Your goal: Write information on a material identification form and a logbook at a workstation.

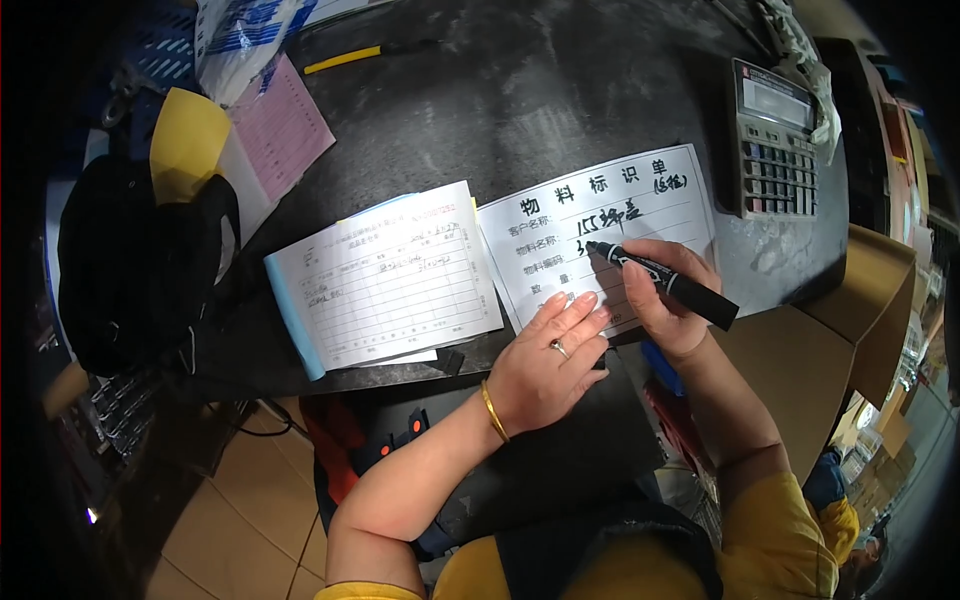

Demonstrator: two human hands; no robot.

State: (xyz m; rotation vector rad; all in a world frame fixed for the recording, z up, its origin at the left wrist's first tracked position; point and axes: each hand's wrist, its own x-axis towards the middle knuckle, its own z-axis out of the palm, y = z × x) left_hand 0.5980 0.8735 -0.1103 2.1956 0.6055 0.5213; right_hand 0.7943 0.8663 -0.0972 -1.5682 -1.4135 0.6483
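A white printed form (545, 205) with ruled lines and bold black handwriting lies near the front edge of the dark table. In my right hand (672, 295) is a thick black marker pen (682, 288), its tip down on one of the form's upper lines. Flat across the form's lower left edge rests my left hand (555, 362), fingers stretched out, wearing a ring and a gold bangle (494, 412). Just left of the form sits a pad of receipt slips (390, 285) with a blue binding strip and some handwriting on its top sheet.
A grey calculator (775, 140) stands at the right. Farther back lies a yellow-handled pen-like tool (345, 60). On the left are a black bag (130, 265), a pink sheet (282, 130), a yellow sheet (190, 135) and a plastic bag (245, 40). An open cardboard box (800, 370) stands beside the table's right edge.
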